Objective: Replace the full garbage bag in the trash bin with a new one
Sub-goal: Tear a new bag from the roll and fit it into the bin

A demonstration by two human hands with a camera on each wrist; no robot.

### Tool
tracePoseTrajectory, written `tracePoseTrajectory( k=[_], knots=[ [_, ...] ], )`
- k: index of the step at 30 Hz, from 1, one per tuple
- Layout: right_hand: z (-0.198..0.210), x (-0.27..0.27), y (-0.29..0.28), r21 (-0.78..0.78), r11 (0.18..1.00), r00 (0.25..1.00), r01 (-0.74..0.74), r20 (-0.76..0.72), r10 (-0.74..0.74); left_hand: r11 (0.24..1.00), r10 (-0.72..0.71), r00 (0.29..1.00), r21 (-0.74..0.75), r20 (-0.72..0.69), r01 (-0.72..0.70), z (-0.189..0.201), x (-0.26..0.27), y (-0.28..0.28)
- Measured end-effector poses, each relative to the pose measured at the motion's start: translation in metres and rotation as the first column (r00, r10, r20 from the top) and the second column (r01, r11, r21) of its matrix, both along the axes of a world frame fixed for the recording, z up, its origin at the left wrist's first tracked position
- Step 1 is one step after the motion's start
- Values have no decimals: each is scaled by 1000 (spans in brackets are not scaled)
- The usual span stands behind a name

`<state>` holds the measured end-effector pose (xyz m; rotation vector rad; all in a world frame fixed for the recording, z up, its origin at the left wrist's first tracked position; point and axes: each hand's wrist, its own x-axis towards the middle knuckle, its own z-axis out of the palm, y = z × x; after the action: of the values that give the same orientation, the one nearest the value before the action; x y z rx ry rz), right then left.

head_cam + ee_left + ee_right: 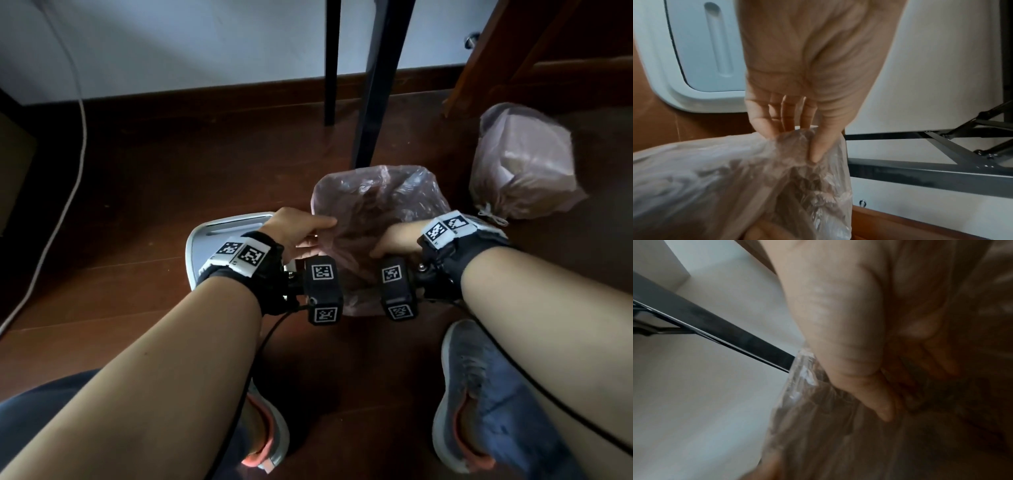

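A new pink see-through garbage bag (376, 205) hangs open between my two hands above the dark wooden floor. My left hand (317, 238) pinches its left rim, thumb against fingers (813, 146). My right hand (387, 245) grips the right rim; in the right wrist view the thumb (869, 386) lies outside the film and the fingers show through it. The bag (725, 178) billows below both hands. A white bin part with a slot handle (219, 233) lies under my left wrist, partly hidden. The full tied bag (524, 164) stands on the floor at the right.
Two black table legs (373, 85) rise just behind the new bag. Wooden furniture (496, 51) stands behind the full bag. A white cable (75, 144) runs down the left side. My grey shoes (479, 394) are planted below the hands.
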<state>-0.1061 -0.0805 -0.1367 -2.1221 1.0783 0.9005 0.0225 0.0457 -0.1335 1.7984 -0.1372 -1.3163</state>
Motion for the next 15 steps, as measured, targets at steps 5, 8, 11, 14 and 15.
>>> tracePoseTrajectory(
  k=[5,8,11,14,15],
  knots=[
    [17,-14,2,-47,997,993,63,103,-58,996,-5,965,87,262,-19,0,-8,-3],
    [17,-13,3,-58,992,968,114,233,-97,999,10,968,46,252,-22,2,-12,-2],
    [23,-2,16,89,978,915,190,345,-210,999,32,970,-5,240,-31,7,-14,0],
    [15,9,29,145,981,922,126,348,-170,994,109,988,6,108,-111,7,-13,2],
    [11,12,34,125,987,933,99,332,-135,992,125,991,17,46,-126,6,-13,3]
  ],
)
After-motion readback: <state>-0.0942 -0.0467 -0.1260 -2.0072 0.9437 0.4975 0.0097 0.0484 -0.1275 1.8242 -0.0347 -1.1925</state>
